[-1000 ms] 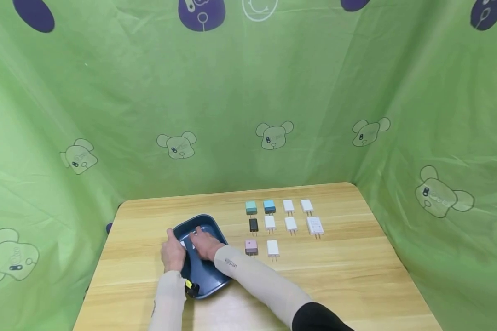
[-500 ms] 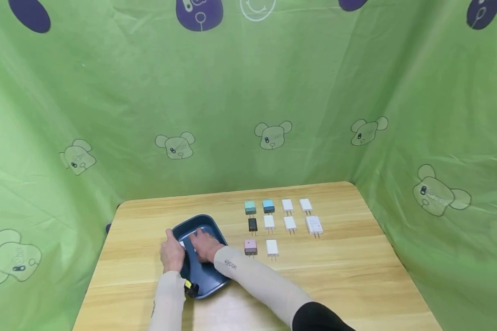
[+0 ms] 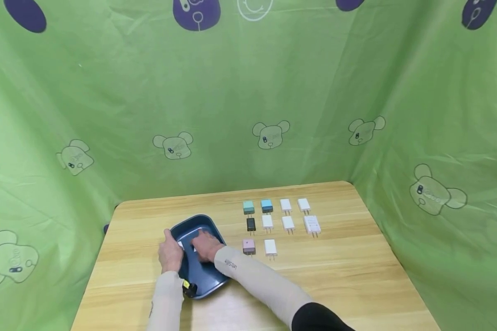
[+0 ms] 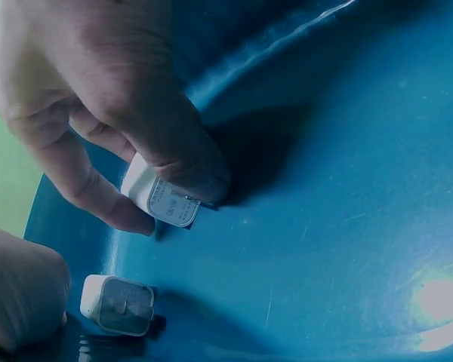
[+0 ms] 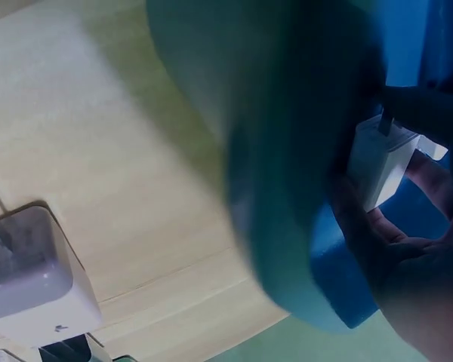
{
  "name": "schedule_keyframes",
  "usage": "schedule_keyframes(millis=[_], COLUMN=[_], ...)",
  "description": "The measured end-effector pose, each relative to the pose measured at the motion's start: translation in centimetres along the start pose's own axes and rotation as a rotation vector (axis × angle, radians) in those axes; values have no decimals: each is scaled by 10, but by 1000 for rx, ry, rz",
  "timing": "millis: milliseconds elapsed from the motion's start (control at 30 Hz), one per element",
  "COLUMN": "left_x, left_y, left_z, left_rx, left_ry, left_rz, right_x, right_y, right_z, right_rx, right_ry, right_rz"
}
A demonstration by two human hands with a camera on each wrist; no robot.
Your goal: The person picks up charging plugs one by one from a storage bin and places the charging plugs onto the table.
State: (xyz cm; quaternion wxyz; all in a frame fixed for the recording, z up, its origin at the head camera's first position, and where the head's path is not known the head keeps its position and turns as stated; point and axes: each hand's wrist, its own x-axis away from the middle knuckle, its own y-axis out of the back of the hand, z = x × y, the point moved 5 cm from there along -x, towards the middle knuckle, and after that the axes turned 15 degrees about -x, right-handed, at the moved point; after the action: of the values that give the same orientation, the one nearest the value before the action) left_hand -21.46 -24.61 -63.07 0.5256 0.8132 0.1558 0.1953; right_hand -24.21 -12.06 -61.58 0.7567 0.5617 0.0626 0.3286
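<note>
A dark blue tray (image 3: 209, 278) stands tilted on the table's left half. My left hand (image 3: 170, 255) grips its left rim, the fingers only partly visible. In the left wrist view, a white plug charger (image 4: 118, 304) stands inside the tray close beside that hand; whether they touch I cannot tell. My right hand (image 3: 207, 246) reaches inside and pinches another white charger (image 4: 170, 197) between thumb and fingers, low over the tray floor. The right wrist view shows this held charger (image 5: 381, 162) with its prong end up; part of the hand is in shadow.
Several chargers lie in rows right of the tray, including a green one (image 3: 248, 207), a blue one (image 3: 267, 205), a black one (image 3: 251, 225), a pink one (image 3: 248, 246) and white ones (image 3: 270, 247). The wooden table (image 3: 339, 276) is bordered by a green curtain (image 3: 223, 92).
My right hand has shifted slightly rightward and back within the tray, still pinching the charger. My left hand stays on the rim. The whole view has drifted a little.
</note>
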Motion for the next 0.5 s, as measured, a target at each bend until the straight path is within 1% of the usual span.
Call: schedule_keyframes(millis=[333,500], left_x=[0,-1], left_y=[1,0], left_z=[0,0], left_rx=[8,9], left_ry=[17,18], left_rz=[31,38], right_x=[0,0], right_y=[-3,-4], right_z=[0,-1], right_rx=[-33,-53], right_ry=[-2,8], right_rz=[14,2])
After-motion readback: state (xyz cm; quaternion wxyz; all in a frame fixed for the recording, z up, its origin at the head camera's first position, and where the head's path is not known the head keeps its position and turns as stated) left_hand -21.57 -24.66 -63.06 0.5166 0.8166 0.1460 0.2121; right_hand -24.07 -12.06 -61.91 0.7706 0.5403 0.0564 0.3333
